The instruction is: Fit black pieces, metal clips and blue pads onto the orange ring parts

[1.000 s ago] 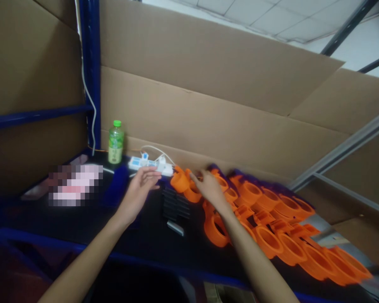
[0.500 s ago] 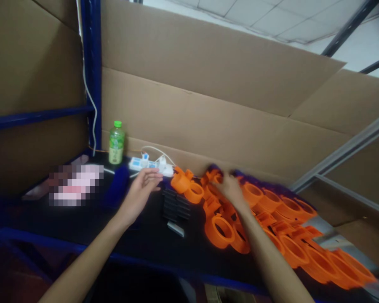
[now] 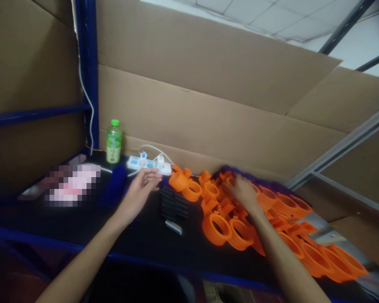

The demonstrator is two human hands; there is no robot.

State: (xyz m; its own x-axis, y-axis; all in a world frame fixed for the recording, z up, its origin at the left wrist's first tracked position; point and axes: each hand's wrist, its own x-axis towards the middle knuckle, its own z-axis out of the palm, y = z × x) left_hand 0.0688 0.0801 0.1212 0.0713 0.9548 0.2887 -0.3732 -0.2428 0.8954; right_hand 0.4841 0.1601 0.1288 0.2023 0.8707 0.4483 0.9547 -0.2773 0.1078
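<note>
My left hand (image 3: 144,188) hovers above the black table (image 3: 135,240), fingers loosely bent and apart, holding nothing. It is nearest to the white power strip (image 3: 148,165) behind it and the ribbed black pieces (image 3: 173,204) to its right. Among the orange ring-shaped parts, my right hand (image 3: 244,191) reaches into the back row; its fingertips are blurred against an orange part, so a grip cannot be made out. One orange ring with an upright tab (image 3: 210,189) stands just left of that hand. In the front row, another orange ring (image 3: 217,228) lies below it.
A green-capped bottle (image 3: 114,142) stands at the back left by a blue post (image 3: 90,75). A small grey metallic piece (image 3: 173,227) lies near the black pieces. Cardboard sheets (image 3: 189,113) wall the back. Dark blue material (image 3: 113,185) lies left of my left hand.
My right hand has moved right along the back row, uncovering an orange ring on its left. My left hand keeps nearly the same pose. The whole view has shifted slightly.
</note>
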